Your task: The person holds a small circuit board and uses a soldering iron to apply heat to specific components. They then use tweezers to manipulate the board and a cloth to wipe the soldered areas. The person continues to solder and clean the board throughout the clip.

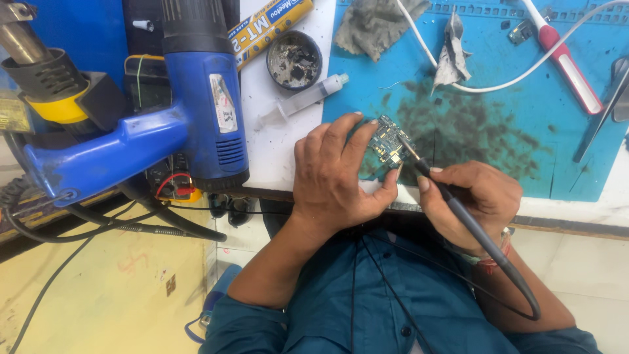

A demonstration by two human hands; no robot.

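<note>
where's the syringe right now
In the head view the syringe lies tilted on the white surface, upper middle, just below the round black tin and above the left hand, at the left edge of the blue mat.

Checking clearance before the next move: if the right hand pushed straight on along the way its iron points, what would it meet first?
The right hand aims the soldering iron up-left; its tip already sits at the circuit board held by the left hand. The board comes first, though contact depth is unclear.
</note>
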